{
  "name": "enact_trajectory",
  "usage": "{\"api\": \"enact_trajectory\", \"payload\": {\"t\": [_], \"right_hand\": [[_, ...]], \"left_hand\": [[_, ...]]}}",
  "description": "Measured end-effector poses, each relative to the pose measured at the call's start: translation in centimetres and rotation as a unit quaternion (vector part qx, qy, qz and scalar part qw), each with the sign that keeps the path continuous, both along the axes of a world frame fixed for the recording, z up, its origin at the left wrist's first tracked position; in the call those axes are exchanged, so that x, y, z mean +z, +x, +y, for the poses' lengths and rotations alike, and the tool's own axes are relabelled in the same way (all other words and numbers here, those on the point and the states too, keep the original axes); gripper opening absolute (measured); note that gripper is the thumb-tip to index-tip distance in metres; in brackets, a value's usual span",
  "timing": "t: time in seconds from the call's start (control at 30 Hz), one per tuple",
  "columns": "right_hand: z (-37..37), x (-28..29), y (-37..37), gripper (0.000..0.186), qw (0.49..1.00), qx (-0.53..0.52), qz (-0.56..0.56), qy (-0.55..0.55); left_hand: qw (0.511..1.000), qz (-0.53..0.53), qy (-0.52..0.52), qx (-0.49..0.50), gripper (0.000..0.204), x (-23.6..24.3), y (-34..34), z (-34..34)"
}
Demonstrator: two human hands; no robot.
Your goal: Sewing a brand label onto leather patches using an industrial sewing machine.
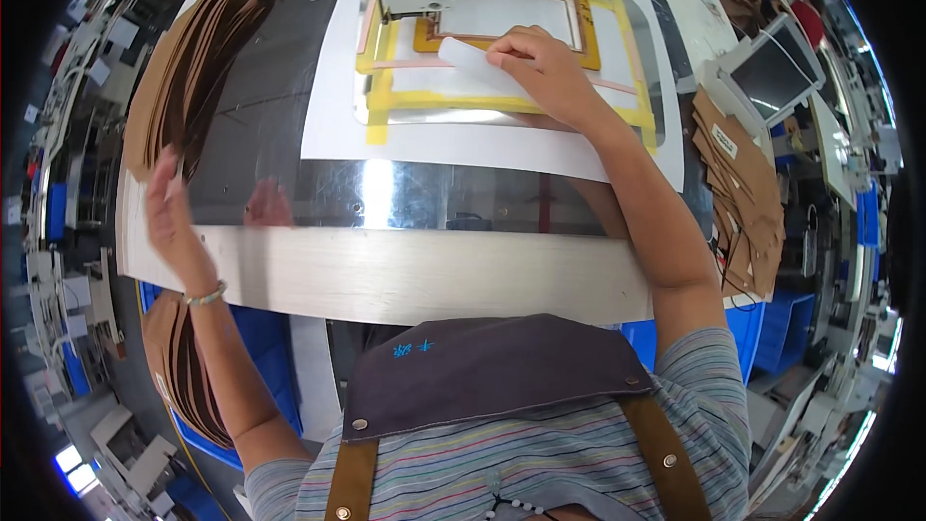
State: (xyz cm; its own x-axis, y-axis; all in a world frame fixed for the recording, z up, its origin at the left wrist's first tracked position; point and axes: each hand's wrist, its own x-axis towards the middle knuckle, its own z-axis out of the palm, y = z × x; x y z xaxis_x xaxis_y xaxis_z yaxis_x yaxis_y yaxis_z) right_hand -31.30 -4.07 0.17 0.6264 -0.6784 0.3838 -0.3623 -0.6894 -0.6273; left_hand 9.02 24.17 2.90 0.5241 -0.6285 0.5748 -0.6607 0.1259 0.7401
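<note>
Leftward from the right fingers point(515, 44) juts a white strip point(465, 55).

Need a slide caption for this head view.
Right hand holds a white strip over a yellow-taped panel; left hand at the near end of a brown stack.

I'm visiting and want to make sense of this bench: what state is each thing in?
Right hand: pinching the white strip
White strip: held over the taped plate
Left hand: blurred, at the left brown stack; touch unclear
Left brown stack: fanned on the bench
Right brown pile: loosely overlapping
White sheet: flat under the taped plate
Screen: dark
Blue bin: holding more brown pieces
</note>
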Motion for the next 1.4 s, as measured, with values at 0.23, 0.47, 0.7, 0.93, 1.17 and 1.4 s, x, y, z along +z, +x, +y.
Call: {"api": "enact_trajectory", "payload": {"t": [0.23,0.47,0.7,0.93,1.17,1.4], "right_hand": [[-0.3,2.6,-0.7,0.020,0.967,0.001,0.002,0.254],[-0.1,0.3,0.2,0.017,0.996,0.061,0.070,0.010],[-2.1,2.9,-1.0,0.020,0.984,0.027,0.018,0.178],[-9.4,4.8,-1.4,0.020,0.994,-0.069,0.030,0.076],[-9.1,1.9,2.7,0.016,0.968,0.016,0.178,0.179],[-8.9,0.8,4.7,0.014,0.973,0.015,0.142,0.184]], "left_hand": [[0.941,-0.212,0.125,-0.231,0.036,-2.7,-10.7,-16.0],[0.905,-0.320,0.177,-0.215,0.036,-4.5,-11.3,-23.4],[0.893,-0.346,0.132,-0.256,0.039,-6.7,-10.2,-23.7],[0.864,-0.366,0.212,-0.273,0.056,-6.3,-10.6,-22.3],[0.837,-0.396,0.257,-0.277,0.062,-5.2,-11.3,-21.2],[0.820,-0.428,0.263,-0.274,0.066,-5.0,-11.4,-21.4]]}}
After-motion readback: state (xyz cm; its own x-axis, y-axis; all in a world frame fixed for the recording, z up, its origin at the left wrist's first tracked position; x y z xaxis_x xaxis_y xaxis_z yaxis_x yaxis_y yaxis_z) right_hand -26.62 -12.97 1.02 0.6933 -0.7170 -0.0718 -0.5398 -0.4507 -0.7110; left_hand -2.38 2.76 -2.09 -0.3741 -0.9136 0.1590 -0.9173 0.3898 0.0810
